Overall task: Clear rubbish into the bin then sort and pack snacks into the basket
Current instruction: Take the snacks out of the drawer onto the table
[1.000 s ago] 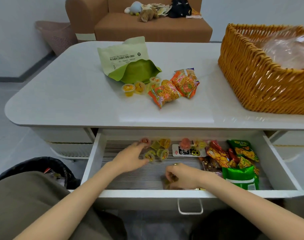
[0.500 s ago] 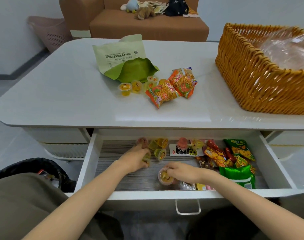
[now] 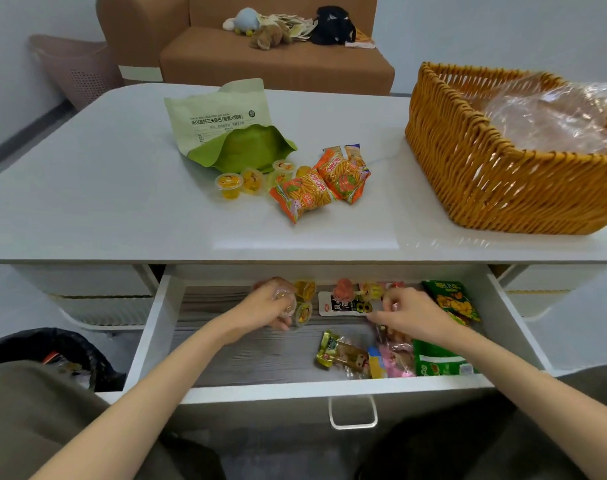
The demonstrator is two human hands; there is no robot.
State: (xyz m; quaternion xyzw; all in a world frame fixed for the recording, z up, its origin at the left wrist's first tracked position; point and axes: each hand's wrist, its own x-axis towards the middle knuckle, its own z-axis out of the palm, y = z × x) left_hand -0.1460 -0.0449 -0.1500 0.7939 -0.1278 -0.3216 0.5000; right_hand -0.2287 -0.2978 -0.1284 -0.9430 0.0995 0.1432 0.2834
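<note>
Both hands are inside the open white drawer [image 3: 156,327] under the table. My left hand [image 3: 267,308] grips several small jelly cups [image 3: 302,311] at the drawer's back left. My right hand [image 3: 407,315] reaches toward the back middle, its fingers curled beside a white snack packet [image 3: 343,306]; what they hold is hidden. Green snack bags [image 3: 451,299] and small wrapped snacks [image 3: 343,351] lie in the drawer's right half. On the table lie a green pouch [image 3: 222,129], jelly cups [image 3: 239,183] and two orange snack packs [image 3: 322,185]. The wicker basket [image 3: 485,181] stands at the right.
A black-lined bin [image 3: 52,348] with rubbish sits on the floor at my lower left. A brown sofa [image 3: 260,57] with soft toys stands behind the table, and a pink hamper [image 3: 73,67] beside it. A clear plastic bag [image 3: 551,112] lies in the basket.
My right hand has moved from the drawer's front middle to the back, by the white packet, uncovering the wrapped snacks at the front. My left hand stays on the jelly cups.
</note>
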